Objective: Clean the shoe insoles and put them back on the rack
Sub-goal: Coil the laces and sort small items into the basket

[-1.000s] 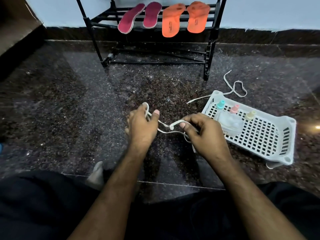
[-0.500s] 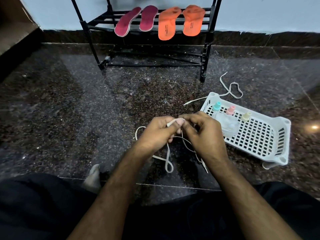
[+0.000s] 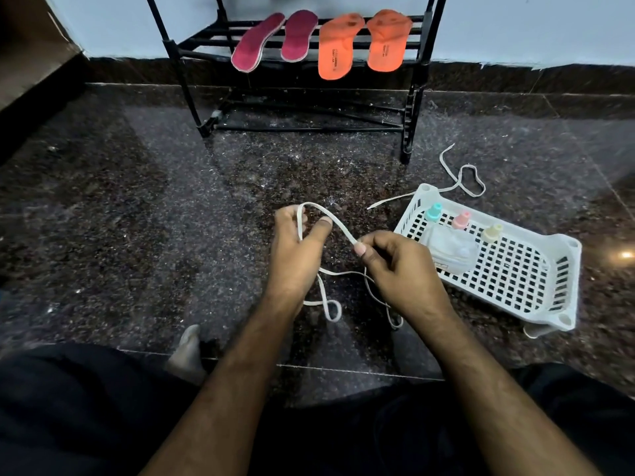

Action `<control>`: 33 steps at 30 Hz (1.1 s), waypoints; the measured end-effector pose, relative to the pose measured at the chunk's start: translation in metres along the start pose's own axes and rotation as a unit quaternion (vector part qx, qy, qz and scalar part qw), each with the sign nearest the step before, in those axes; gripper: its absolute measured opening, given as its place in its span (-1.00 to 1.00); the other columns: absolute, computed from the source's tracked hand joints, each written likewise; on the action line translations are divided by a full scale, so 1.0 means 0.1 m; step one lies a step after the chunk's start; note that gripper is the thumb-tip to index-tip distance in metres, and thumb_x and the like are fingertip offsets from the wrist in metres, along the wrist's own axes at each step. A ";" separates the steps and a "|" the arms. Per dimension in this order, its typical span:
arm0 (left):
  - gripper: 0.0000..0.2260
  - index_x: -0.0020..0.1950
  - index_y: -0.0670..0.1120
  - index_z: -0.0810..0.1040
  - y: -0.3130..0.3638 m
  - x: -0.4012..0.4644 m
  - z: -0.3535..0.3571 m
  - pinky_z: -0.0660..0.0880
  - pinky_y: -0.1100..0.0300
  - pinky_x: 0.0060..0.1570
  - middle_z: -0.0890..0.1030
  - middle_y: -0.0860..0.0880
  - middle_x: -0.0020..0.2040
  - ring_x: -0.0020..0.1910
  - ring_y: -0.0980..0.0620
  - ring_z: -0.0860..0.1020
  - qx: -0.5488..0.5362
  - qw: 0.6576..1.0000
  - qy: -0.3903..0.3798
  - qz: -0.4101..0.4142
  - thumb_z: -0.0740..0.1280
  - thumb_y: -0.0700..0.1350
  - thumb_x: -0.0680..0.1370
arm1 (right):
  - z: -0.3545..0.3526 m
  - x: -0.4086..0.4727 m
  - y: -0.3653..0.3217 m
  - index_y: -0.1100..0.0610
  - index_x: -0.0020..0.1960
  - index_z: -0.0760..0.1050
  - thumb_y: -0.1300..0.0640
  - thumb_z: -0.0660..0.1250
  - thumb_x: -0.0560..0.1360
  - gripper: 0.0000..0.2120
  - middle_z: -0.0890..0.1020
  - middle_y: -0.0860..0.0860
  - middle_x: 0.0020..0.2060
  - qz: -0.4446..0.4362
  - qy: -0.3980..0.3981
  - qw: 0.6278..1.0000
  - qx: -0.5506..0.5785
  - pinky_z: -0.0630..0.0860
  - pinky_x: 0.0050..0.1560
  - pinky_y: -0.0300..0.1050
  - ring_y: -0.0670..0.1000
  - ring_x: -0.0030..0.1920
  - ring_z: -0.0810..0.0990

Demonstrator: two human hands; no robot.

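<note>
Your left hand (image 3: 297,245) has the flat white shoelace (image 3: 338,225) looped over its curled fingers, thumb closing in toward the lace; your right hand (image 3: 398,266) pinches the same lace between thumb tip and forefinger, remaining fingers curled under. The lace arcs between the two hands, and its slack trails onto the dark speckled granite floor (image 3: 137,235) in loose loops below your wrists. Task items: the two maroon foam insoles (image 3: 271,41) and the two orange foam insoles (image 3: 360,42) lie across the upper shelf of the black metal rack (image 3: 206,46) by the wall, toes overhanging the front bar. Judged step: gathering the lace into a coil, a side job before the insoles. To do it well, keep light tension between your hands so each wrap lies flat, not twisted; feed with the right pinch, wind onto the left fingers, and lift the trailing loops clear before they knot. A second white lace (image 3: 460,180) lies on the floor just behind the white perforated plastic basket (image 3: 549,304), which holds three small bottles with pastel caps (image 3: 462,221) and a clear pouch (image 3: 450,250); keep the two laces apart.
</note>
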State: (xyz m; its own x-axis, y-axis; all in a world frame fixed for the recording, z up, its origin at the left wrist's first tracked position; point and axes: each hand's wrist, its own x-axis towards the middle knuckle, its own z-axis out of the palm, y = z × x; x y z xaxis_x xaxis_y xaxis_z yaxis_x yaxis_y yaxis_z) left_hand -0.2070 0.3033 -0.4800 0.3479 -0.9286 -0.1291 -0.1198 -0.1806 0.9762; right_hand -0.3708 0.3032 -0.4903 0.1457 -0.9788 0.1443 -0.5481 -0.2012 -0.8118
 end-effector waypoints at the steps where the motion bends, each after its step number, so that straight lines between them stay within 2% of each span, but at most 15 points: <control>1: -0.58 0.35 0.11 0.38 -0.01 0.00 0.00 0.42 0.01 0.35 0.49 0.07 0.32 0.28 0.11 0.48 0.027 0.999 -0.014 0.025 0.38 0.09 0.54 | 0.01 0.00 0.00 0.02 -0.04 0.60 0.03 0.33 0.59 -0.89 0.65 -0.16 -0.19 -0.019 -0.005 1.000 -0.003 0.49 -0.08 -0.20 -0.21 -0.15 0.60; 3: -0.48 0.50 0.19 0.26 -0.02 -0.02 0.02 0.34 0.08 0.40 0.34 0.11 0.49 0.39 0.17 0.37 0.072 0.992 -0.071 0.081 0.34 0.14 0.58 | 0.03 0.01 -0.01 0.03 0.01 0.60 0.09 0.30 0.60 -0.90 0.64 -0.13 -0.12 -0.060 -0.023 0.998 0.007 0.51 0.02 -0.15 -0.14 -0.07 0.60; 5: -0.53 0.51 0.28 0.26 -0.01 -0.06 0.05 0.37 0.15 0.32 0.41 0.18 0.44 0.31 0.29 0.42 0.090 0.982 -0.128 0.108 0.28 0.18 0.61 | 0.05 0.02 -0.02 0.04 -0.03 0.56 0.14 0.26 0.61 -0.89 0.59 -0.10 -0.13 -0.092 -0.052 0.994 0.023 0.50 0.02 -0.10 -0.09 -0.06 0.58; 7: -0.64 0.31 0.23 0.49 -0.04 -0.05 0.08 0.50 0.04 0.23 0.63 0.20 0.12 0.09 0.22 0.58 0.097 0.978 -0.151 0.108 0.22 0.31 0.57 | 0.07 0.02 -0.01 0.07 -0.03 0.53 0.15 0.24 0.60 -0.90 0.59 -0.06 -0.14 -0.101 -0.065 0.992 0.042 0.51 0.03 -0.03 -0.03 -0.05 0.58; 9: -0.61 0.09 0.08 0.60 -0.07 -0.02 0.07 0.54 0.00 -0.06 0.63 0.08 -0.23 -0.21 0.09 0.58 0.079 0.977 -0.167 0.104 0.24 0.34 0.53 | 0.07 0.03 -0.01 0.05 0.11 0.55 0.12 0.26 0.59 -0.86 0.64 -0.06 -0.09 -0.076 -0.055 0.991 0.093 0.54 0.11 -0.01 -0.01 -0.01 0.62; 11: -0.71 0.03 -0.02 0.58 -0.05 -0.02 0.06 0.46 0.01 -0.31 0.52 -0.07 -0.39 -0.36 0.03 0.46 0.022 0.984 -0.145 0.103 0.33 0.19 0.56 | 0.06 0.04 0.00 -0.04 0.18 0.52 0.08 0.30 0.56 -0.80 0.63 -0.06 -0.14 -0.037 -0.027 0.989 0.141 0.56 0.08 -0.01 -0.01 -0.06 0.63; 13: -0.88 0.02 -0.08 0.57 0.04 -0.01 0.02 0.40 0.17 -0.39 0.46 0.00 -0.44 -0.44 0.08 0.39 -0.041 0.989 -0.079 0.117 0.35 -0.03 0.63 | 0.05 0.05 0.03 -0.09 0.15 0.51 0.05 0.32 0.54 -0.81 0.60 -0.06 -0.21 0.000 0.008 0.989 0.147 0.57 0.02 0.00 -0.01 -0.13 0.62; 16: -0.96 0.02 -0.08 0.57 0.13 0.04 -0.10 0.52 0.32 -0.08 0.53 0.04 -0.39 -0.39 0.12 0.48 -0.133 0.982 0.054 0.126 0.32 -0.17 0.64 | 0.03 0.07 0.13 -0.05 0.03 0.56 -0.01 0.32 0.54 -0.90 0.65 -0.04 -0.22 0.061 0.022 0.992 0.105 0.59 0.02 0.09 0.02 -0.18 0.62; 19: -0.95 0.04 -0.12 0.58 0.11 0.07 -0.16 0.55 0.14 0.08 0.56 0.03 -0.38 -0.37 0.10 0.50 -0.148 0.976 0.087 0.132 0.33 -0.19 0.64 | 0.03 0.06 0.12 0.03 -0.04 0.62 0.00 0.33 0.58 -0.86 0.69 -0.04 -0.21 0.076 0.019 0.992 0.099 0.59 0.07 0.04 0.02 -0.12 0.65; 22: -0.94 0.05 -0.12 0.56 0.15 0.00 -0.09 0.48 0.30 -0.08 0.51 0.03 -0.39 -0.40 0.12 0.44 -0.124 0.985 0.014 0.115 0.30 -0.17 0.65 | 0.05 0.05 0.04 -0.01 0.01 0.61 -0.02 0.35 0.56 -0.88 0.70 -0.01 -0.15 0.066 0.021 0.990 0.124 0.56 0.00 0.04 0.09 -0.10 0.63; 24: -0.95 0.04 -0.08 0.53 0.17 -0.05 -0.03 0.41 0.25 -0.24 0.46 0.03 -0.41 -0.41 0.10 0.39 -0.123 0.985 -0.074 0.101 0.28 -0.15 0.67 | 0.06 0.04 0.03 -0.03 0.11 0.59 0.06 0.37 0.56 -0.87 0.68 -0.08 -0.13 0.043 0.026 0.991 0.121 0.54 -0.09 -0.09 -0.05 -0.17 0.60; 26: -0.95 0.05 -0.09 0.49 0.15 -0.08 0.01 0.36 0.18 -0.32 0.43 0.02 -0.43 -0.43 0.09 0.37 -0.130 0.978 -0.138 0.085 0.27 -0.14 0.68 | 0.06 0.02 0.02 -0.06 0.23 0.54 0.15 0.38 0.55 -0.72 0.64 -0.14 -0.01 0.004 0.022 0.994 0.107 0.52 0.02 -0.23 -0.18 -0.09 0.59; 28: -0.95 0.08 -0.13 0.47 0.13 -0.10 0.04 0.35 0.19 -0.37 0.44 0.00 -0.44 -0.44 0.09 0.40 -0.141 0.973 -0.168 0.078 0.26 -0.16 0.68 | 0.05 0.01 -0.01 -0.07 0.30 0.51 0.18 0.39 0.54 -0.64 0.61 -0.13 0.12 -0.033 0.007 0.997 0.076 0.47 0.12 -0.35 -0.18 0.04 0.59; 30: -0.94 0.09 -0.13 0.47 0.14 -0.12 0.04 0.35 0.22 -0.40 0.47 -0.02 -0.42 -0.40 0.04 0.42 -0.159 0.966 -0.190 0.072 0.26 -0.15 0.67 | 0.05 0.01 -0.04 -0.07 0.22 0.55 0.19 0.39 0.54 -0.71 0.62 -0.13 0.09 -0.054 -0.007 0.997 0.051 0.45 0.13 -0.36 -0.18 0.05 0.59; 33: -0.93 0.10 -0.12 0.47 0.14 -0.12 0.04 0.34 0.21 -0.46 0.53 -0.07 -0.36 -0.39 0.01 0.42 -0.189 0.959 -0.207 0.050 0.29 -0.14 0.66 | 0.04 0.01 -0.07 -0.02 -0.08 0.57 0.16 0.34 0.58 -0.89 0.67 -0.14 -0.15 -0.055 -0.030 0.997 0.045 0.54 0.07 -0.17 -0.17 -0.08 0.63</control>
State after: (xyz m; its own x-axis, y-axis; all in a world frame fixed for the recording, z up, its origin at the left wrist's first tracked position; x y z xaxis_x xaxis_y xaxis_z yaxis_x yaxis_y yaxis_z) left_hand -0.2164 0.3103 -0.4658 -0.0554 -0.9984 -0.0123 0.2401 -0.0253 0.9704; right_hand -0.3636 0.3040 -0.4872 0.2505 -0.9466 0.2029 -0.4514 -0.2996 -0.8405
